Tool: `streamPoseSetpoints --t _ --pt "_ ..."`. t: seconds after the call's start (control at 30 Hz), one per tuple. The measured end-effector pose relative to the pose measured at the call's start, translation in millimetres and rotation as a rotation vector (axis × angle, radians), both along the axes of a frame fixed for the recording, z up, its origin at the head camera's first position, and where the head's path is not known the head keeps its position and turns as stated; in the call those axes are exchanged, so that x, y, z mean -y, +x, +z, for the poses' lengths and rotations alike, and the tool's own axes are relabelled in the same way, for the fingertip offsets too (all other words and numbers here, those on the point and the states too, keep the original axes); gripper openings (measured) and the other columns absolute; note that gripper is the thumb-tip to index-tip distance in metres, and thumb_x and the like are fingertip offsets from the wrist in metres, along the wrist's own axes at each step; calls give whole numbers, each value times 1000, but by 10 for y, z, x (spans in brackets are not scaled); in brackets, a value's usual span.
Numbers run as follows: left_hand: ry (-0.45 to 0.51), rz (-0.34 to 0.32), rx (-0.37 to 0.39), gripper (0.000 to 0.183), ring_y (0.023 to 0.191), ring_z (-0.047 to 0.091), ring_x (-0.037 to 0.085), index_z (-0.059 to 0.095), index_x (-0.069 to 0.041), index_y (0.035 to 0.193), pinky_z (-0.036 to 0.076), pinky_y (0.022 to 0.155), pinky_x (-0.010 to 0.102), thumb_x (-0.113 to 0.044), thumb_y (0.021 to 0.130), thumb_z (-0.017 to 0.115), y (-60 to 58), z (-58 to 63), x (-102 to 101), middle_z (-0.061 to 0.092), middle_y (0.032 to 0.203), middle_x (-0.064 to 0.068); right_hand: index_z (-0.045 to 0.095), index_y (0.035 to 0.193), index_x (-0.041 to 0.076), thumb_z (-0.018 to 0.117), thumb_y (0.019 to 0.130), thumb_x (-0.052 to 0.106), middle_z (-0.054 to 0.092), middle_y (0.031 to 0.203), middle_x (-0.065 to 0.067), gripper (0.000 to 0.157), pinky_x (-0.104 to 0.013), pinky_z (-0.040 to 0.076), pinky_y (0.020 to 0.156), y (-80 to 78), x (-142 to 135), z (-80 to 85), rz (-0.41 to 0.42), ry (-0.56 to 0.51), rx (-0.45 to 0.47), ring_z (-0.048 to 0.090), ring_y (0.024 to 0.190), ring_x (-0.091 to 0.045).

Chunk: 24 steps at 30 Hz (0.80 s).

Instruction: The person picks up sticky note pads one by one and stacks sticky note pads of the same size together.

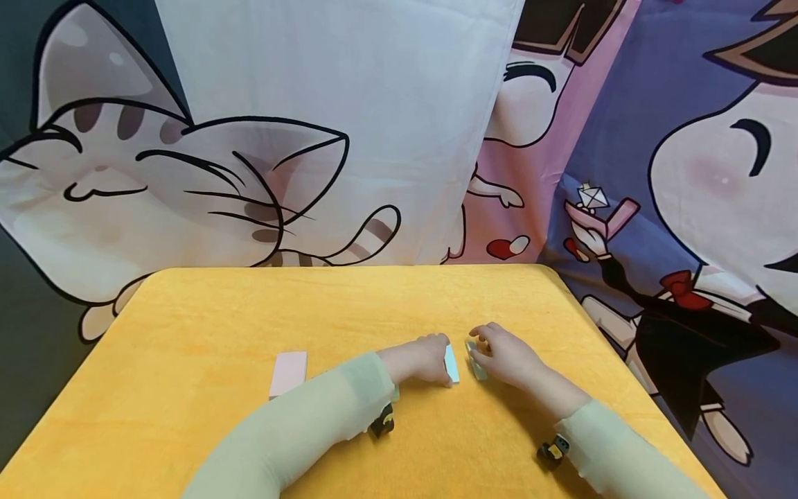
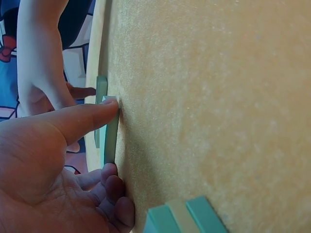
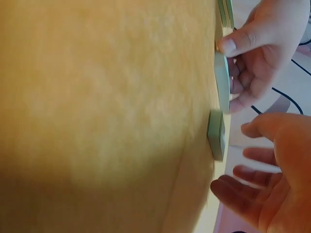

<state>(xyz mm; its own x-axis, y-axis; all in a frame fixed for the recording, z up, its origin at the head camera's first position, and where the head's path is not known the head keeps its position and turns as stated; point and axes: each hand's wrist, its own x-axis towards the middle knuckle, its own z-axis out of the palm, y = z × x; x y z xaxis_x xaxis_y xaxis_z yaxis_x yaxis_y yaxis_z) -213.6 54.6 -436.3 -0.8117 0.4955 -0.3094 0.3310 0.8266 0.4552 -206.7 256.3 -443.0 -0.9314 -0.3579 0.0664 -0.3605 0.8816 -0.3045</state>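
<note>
In the head view my left hand (image 1: pixel 427 360) pinches a thin slab (image 1: pixel 451 364) with a light blue face, thumb at one end and fingers at the other. The slab's side shows green in the left wrist view, where the thumb (image 2: pixel 92 116) presses its edge. To its right, a similar greenish slab (image 1: pixel 477 369) lies close by. My right hand (image 1: pixel 508 357) hovers around that second slab; in the right wrist view its fingers (image 3: pixel 255 182) are spread and bent, apart from the greenish slab (image 3: pixel 215 136).
A pale pink block (image 1: pixel 289 373) lies on the yellow table (image 1: pixel 206 326), left of the left forearm. Green pieces with a yellowish band between them (image 2: pixel 182 216) sit near the left wrist, mostly hidden by the sleeve in the head view. A printed cloth (image 1: pixel 374 83) hangs behind the table.
</note>
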Motion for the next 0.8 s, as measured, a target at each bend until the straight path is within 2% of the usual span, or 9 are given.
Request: streamPoseSetpoints --t 0.23,0.37,0.7,0.8 --pt "9 5 1 82 113 52 21 43 -6 143 43 96 33 -37 79 84 5 8 0 56 127 9 69 107 10 69 92 20 62 105 -1 17 -41 52 82 40 -85 26 177 68 -92 63 91 -17" --pt "14 7 -2 82 113 52 21 43 -5 142 43 96 33 -37 79 84 11 17 4 56 127 9 68 103 12 72 89 18 60 105 2 16 -38 52 83 60 -120 50 263 83 -92 61 91 -14" --pt "2 -10 -16 82 118 52 24 43 -5 143 43 97 34 -37 79 84 27 35 23 55 130 11 67 108 19 78 83 27 58 112 9 29 -38 50 88 93 -153 80 350 118 5 57 99 -11" --pt "-1 -14 -15 82 118 52 24 43 -5 144 44 96 33 -38 80 83 31 41 26 55 131 11 67 108 19 79 83 28 58 113 9 30 -38 50 88 89 -151 68 361 143 3 58 99 -11"
